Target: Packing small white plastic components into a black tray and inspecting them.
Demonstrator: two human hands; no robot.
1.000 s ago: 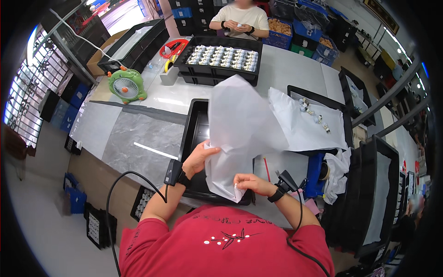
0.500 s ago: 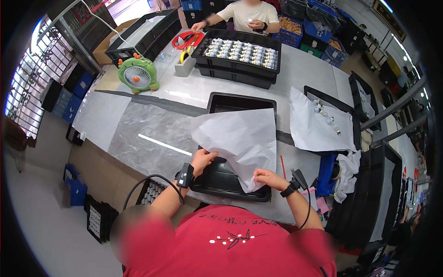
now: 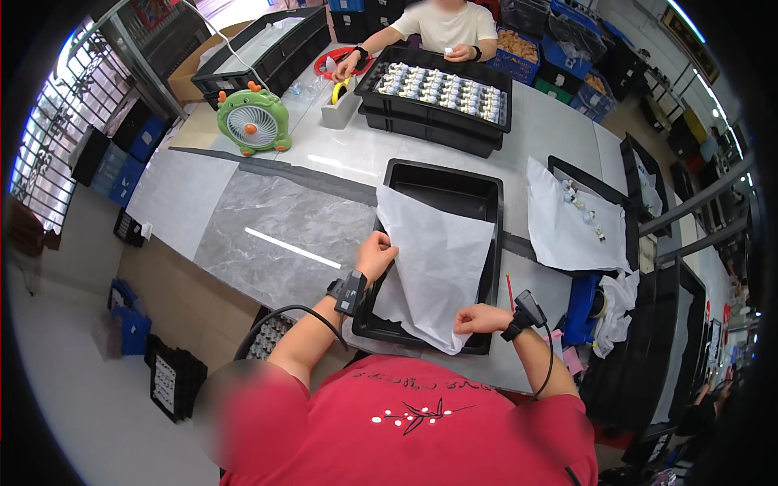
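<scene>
White sheet (image 3: 438, 263) | black tray (image 3: 446, 188) beneath | left hand (image 3: 377, 257), right hand (image 3: 483, 318) gripping

Bright light enters the barred window (image 3: 55, 146) — glare streaks the grey mat (image 3: 284, 206) — and lines bend toward black corners.

There was one near tray (image 3: 448, 188), and over it lay one sheet (image 3: 438, 259), with one left hand (image 3: 376, 255) and one right hand (image 3: 482, 318) at it. Two wrist devices (image 3: 350, 293) were worn, one per arm. Right of the near tray were one red stick (image 3: 510, 290), one blue bin (image 3: 581, 312) and one lined tray (image 3: 590, 178) under one liner (image 3: 559, 235); its parts (image 3: 598, 230) were too small to count surely. Left of and beyond the near tray stood one fan (image 3: 254, 121) and one holder (image 3: 339, 115) with one yellow roll (image 3: 338, 92). Beyond it were two stacked trays (image 3: 433, 116) and one co-worker (image 3: 454, 28) with two visible hands (image 3: 463, 53).
</scene>
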